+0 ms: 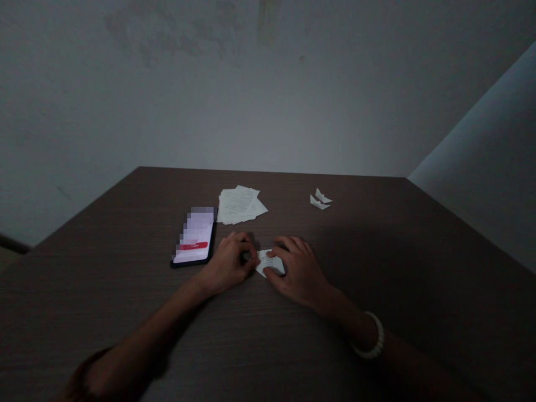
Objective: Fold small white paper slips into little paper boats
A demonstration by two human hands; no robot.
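Observation:
A small folded piece of white paper (267, 261) lies on the dark wooden table (377, 268) between my two hands. My left hand (229, 261) is curled, its fingertips pinching the paper's left edge. My right hand (296, 269) rests over the paper's right side, fingers bent and pressing it down against the table. Part of the paper is hidden under my right fingers. A white beaded bracelet (372, 338) circles my right wrist.
A phone (195, 243) with a lit screen lies just left of my left hand. A loose stack of white sheets (240, 205) sits behind it. Two small folded paper shapes (320, 200) lie further back on the right. Walls close in behind and at right.

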